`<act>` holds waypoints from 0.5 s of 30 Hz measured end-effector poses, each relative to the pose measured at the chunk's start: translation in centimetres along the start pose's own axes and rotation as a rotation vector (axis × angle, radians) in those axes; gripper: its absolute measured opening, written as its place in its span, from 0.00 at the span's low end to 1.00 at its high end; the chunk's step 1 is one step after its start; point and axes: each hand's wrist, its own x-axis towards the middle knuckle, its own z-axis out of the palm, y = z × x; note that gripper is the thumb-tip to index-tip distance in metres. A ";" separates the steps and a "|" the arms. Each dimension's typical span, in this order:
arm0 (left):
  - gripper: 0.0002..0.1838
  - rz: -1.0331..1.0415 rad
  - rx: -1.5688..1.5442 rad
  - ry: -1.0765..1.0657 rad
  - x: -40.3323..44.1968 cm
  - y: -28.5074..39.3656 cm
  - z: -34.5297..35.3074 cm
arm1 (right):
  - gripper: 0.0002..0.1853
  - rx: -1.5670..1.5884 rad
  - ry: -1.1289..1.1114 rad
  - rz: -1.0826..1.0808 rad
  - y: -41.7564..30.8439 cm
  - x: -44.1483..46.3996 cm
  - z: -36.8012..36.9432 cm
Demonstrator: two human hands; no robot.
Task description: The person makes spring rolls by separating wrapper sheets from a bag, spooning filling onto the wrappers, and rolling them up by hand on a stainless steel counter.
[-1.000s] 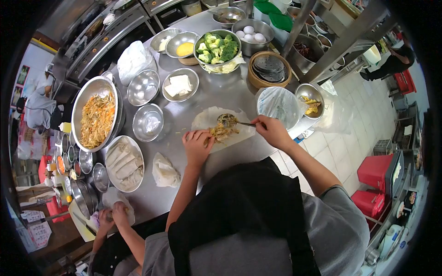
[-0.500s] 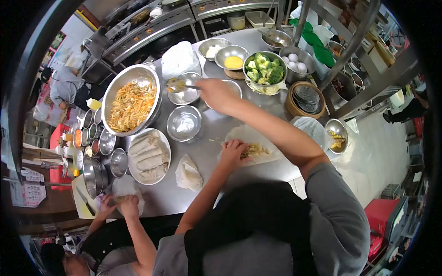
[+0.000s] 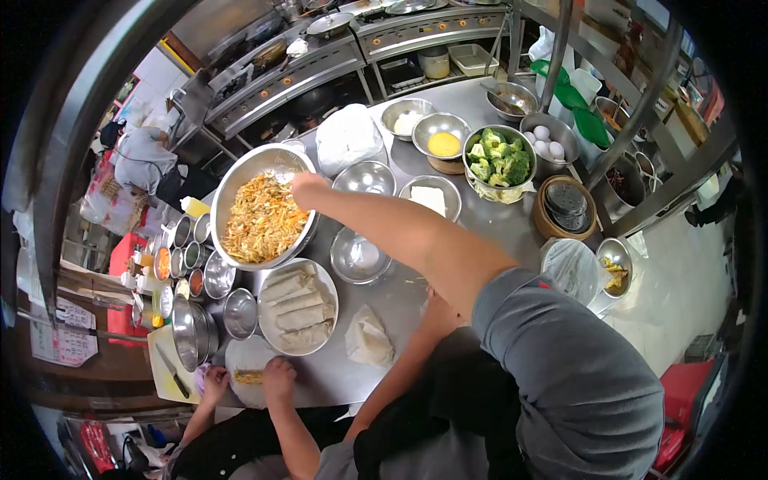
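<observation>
My right hand (image 3: 310,192) is closed at the rim of a large steel bowl (image 3: 232,188) of shredded vegetable filling (image 3: 264,220). It holds the spoon seen in it a moment earlier, but the spoon itself is barely discernible now. My right forearm crosses the steel table. Lower down, my left hand (image 3: 440,312) rests near the table, with its fingers mostly hidden by my right arm. The wrapper and filling beside it are also hidden. Rolled wrappers lie on a white oval plate (image 3: 332,282) below the bowl, near a crumpled pale wrapper bundle (image 3: 369,336).
A co-worker's hands (image 3: 278,380) are at a wrapper with filling (image 3: 248,376), beside a knife (image 3: 178,376) on a board. Broccoli (image 3: 500,158), eggs (image 3: 546,144) and a yellow liquid (image 3: 444,144) stand in bowls at the back. A round steamer (image 3: 564,207) is at right.
My right hand has travelled left with the spoon, from the wrapper to the big filling bowl. My left hand has stayed low by the wrapper. The view has shifted left.
</observation>
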 end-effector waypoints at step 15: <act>0.27 -0.219 -0.419 -0.128 0.1 0.9 -1.7 | 0.12 0.079 -0.236 0.073 3.9 6.6 0.2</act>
